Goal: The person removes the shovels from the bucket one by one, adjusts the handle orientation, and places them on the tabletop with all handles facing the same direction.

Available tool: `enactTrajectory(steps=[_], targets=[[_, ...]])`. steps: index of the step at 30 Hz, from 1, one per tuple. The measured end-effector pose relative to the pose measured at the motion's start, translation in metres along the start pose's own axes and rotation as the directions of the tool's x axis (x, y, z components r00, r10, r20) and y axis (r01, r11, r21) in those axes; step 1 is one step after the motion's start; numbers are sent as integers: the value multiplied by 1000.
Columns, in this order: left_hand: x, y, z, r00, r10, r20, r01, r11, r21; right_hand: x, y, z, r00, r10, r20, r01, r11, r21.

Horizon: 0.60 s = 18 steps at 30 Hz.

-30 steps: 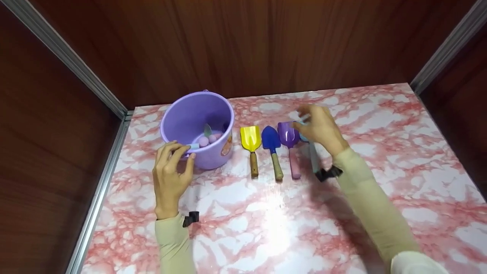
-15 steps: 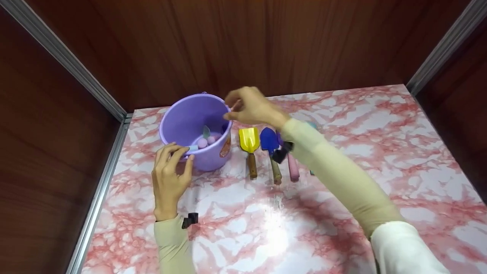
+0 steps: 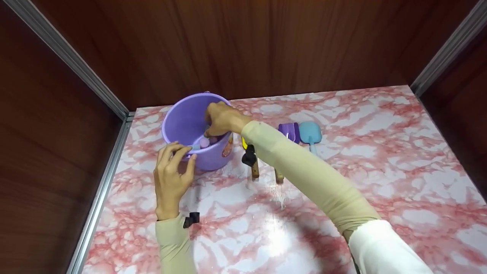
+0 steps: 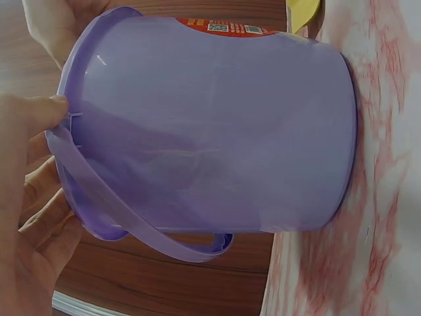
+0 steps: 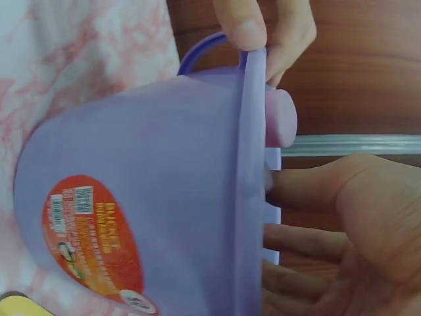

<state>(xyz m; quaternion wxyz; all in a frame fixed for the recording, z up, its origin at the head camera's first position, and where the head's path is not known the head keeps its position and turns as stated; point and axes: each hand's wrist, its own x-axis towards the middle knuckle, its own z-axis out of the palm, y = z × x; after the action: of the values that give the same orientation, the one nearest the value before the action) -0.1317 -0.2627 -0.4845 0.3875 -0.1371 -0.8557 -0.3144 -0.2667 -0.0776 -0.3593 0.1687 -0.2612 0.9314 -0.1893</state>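
Observation:
Near the back left of the table stands a purple bucket (image 3: 207,161), upright. My left hand (image 3: 171,179) pinches its near rim, thumb outside and fingers inside. My right hand (image 3: 222,118) reaches over the right side of the rim into the bucket. In the right wrist view its fingers (image 5: 309,243) extend past the rim; the tips are hidden, so whether they hold anything cannot be seen. Below them, inside, lie rounded handle ends, among them a pinkish-purple handle end (image 3: 204,142) that shows above the rim in the right wrist view.
Right of the bucket lies a row of toy shovels, partly covered by my right sleeve (image 3: 304,167): a yellow shovel (image 3: 244,143), a purple shovel (image 3: 290,131) and a light blue shovel (image 3: 310,132). Another wooden handle (image 3: 279,177) sticks out below the sleeve. Brown panels (image 3: 266,45) stand around the table.
My right hand has swept left from above the light blue shovel, over the row, and down into the bucket. The left hand keeps its hold on the rim; the shovels lie where they were.

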Motion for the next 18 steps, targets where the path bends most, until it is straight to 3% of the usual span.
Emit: enactTrajectory(steps=[3,5,10,13,16,18], targets=[[1,0,0,1000,3,-2,-3,1000,4,7,-9,-5,992,83,98,-78,995,-53],[0,0,0,1000,7,-4,-7,1000,11,33,-5,1,976,138,169,-127,989,-74],[0,0,0,1000,8,-3,-8,1000,14,48,-16,1,947,156,282,-99,974,-206],[-1,1,0,1000,5,-1,-5,1000,14,33,-30,-3,937,159,312,-73,960,-269],[-1,1,0,1000,2,2,-2,1000,17,35,-34,1,923,213,320,-115,948,-298],[-1,0,1,1000,1,0,-1,1000,12,34,-37,3,921,267,284,-169,930,-327]])
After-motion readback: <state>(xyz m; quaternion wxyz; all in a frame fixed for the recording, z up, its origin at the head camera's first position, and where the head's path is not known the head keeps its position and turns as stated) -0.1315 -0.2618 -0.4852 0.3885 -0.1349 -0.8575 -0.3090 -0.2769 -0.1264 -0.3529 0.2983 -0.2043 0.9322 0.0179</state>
